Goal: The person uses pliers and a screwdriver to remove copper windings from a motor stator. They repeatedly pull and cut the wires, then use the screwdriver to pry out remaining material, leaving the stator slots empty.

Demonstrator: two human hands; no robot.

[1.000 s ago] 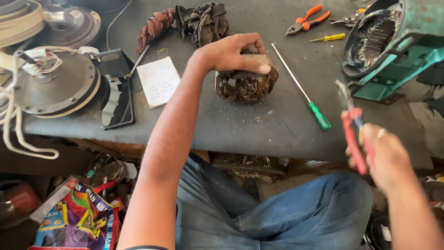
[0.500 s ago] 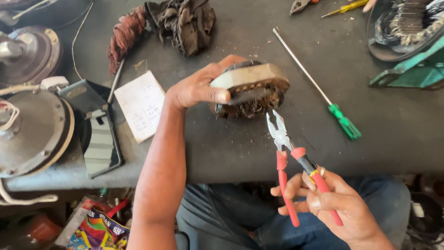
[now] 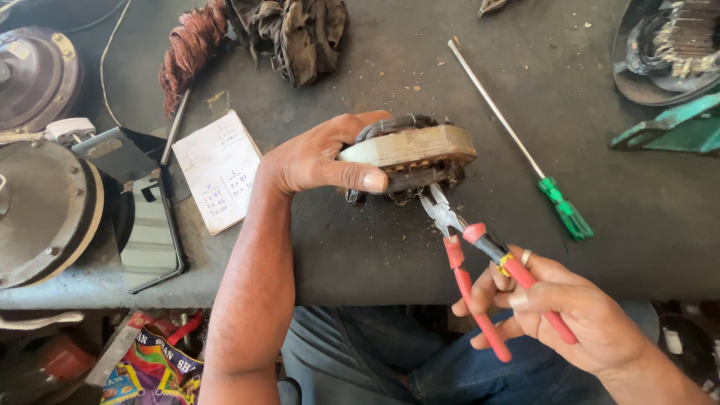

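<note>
Hands first: left hand (image 3: 319, 157) is clamped on one motor stator (image 3: 409, 157), thumb along the pale metal band, fingers wrapped over the top, holding it up just above the dark workbench (image 3: 420, 247). Right hand (image 3: 574, 319) is closed round the two red handles of one pair of pliers (image 3: 469, 244), and there's a ring on one finger. The plier jaws are a little apart, with the tips right at the underside of the stator, in among the dark windings (can't tell if they actually grip a wire).

Count of the other stuff on the bench: one long screwdriver with a green handle (image 3: 559, 206) lying just right of the stator, one small notepad (image 3: 219, 171) with handwriting to the left, one phone (image 3: 148, 236) lying screen up beside it, one bundle of reddish copper wire (image 3: 191, 49) and one dark rag (image 3: 296, 34) at the far edge. Two round motor housings (image 3: 41, 210) sit at the left side, and one green metal piece (image 3: 667, 131) at the right.
</note>
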